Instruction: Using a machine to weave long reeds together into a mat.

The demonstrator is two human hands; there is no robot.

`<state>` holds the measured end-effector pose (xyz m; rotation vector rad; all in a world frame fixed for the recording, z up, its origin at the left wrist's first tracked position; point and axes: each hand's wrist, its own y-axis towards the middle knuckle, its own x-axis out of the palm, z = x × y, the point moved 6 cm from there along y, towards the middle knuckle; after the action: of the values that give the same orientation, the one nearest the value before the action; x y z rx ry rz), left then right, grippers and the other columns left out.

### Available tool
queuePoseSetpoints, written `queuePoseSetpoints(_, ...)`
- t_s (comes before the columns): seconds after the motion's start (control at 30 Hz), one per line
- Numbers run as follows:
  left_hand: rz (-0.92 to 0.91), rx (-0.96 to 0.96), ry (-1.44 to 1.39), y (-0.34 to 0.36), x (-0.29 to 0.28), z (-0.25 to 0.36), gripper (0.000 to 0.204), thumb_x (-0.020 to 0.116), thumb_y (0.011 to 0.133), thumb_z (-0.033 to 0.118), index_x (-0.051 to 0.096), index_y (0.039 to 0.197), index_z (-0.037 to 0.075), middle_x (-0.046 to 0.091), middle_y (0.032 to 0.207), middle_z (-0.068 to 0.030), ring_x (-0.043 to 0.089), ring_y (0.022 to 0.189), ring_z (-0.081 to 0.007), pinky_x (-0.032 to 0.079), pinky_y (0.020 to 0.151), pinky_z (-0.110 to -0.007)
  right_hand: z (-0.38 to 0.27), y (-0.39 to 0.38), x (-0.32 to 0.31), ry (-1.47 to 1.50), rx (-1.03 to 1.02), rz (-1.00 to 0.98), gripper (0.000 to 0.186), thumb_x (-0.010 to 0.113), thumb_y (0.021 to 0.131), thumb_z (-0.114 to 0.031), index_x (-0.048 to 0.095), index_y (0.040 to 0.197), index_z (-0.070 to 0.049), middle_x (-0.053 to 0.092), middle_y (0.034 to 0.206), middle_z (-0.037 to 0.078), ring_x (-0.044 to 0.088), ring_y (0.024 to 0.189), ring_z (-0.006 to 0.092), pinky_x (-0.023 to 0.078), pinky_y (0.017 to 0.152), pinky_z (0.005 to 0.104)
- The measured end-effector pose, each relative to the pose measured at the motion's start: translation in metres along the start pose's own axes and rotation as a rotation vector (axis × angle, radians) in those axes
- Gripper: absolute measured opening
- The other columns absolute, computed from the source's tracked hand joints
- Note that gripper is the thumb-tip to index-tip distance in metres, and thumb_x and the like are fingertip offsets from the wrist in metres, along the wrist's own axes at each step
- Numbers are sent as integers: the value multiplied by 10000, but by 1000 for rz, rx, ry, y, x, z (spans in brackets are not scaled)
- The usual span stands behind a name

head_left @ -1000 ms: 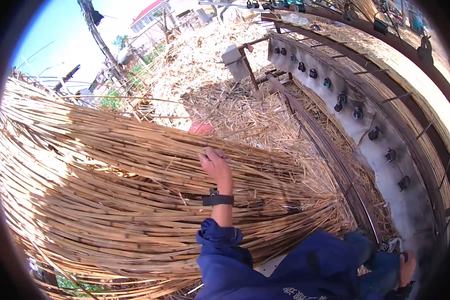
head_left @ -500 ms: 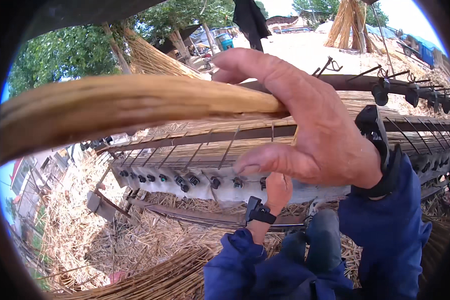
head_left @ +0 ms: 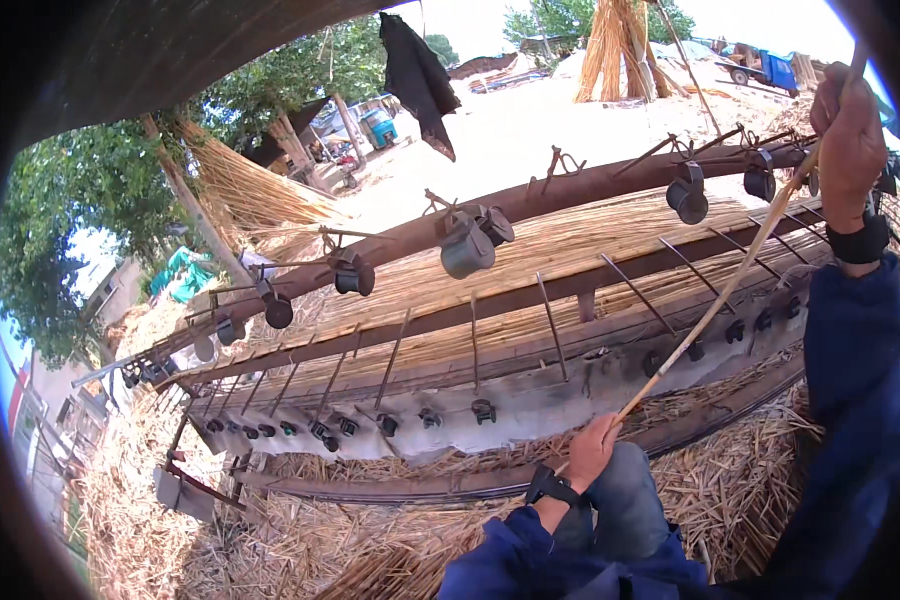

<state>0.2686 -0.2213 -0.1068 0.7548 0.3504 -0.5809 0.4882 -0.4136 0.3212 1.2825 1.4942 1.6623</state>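
A single reed stalk (head_left: 715,305) is held slantwise between both hands; its lower end is pinched in the closed fingers of the left hand (head_left: 590,450), its upper end gripped in the curled fingers of the raised right hand (head_left: 850,135); beyond the fingers lies a reed-weaving frame (head_left: 490,290) hung with metal weights (head_left: 467,250); loose straw (head_left: 300,540) is spread below.
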Motion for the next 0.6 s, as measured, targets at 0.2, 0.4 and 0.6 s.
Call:
queuePoseSetpoints(0.2, -242, 123, 227, -31, 2, -6, 238, 530, 859, 243, 534, 1089, 180, 565, 808, -44, 593, 722, -255, 474, 554, -384, 129, -117, -181, -567, 459, 351, 325, 378, 957, -318, 544, 932, -40, 449, 650, -35, 398, 531, 35, 326, 469, 186)
queuePoseSetpoints(0.4, -436, 210, 571, -35, -46, -45, 129, 498, 820, 183, 536, 942, 196, 544, 733, -36, 582, 688, -248, 462, 532, -381, 149, -314, -249, -1119, 650, 267, 285, 368, 942, -288, 506, 826, -67, 527, 667, 143, 521, 599, 324, 403, 569, 402)
queuePoseSetpoints(0.6, -700, 7, 629, -46, -88, -86, 310, 496, 882, 268, 563, 1166, 163, 586, 1096, -178, 570, 946, -359, 454, 814, -433, 164, -392, -280, -1416, 808, 586, 299, 406, 902, -261, 506, 751, -22, 496, 608, 168, 508, 575, 368, 406, 590, 460)
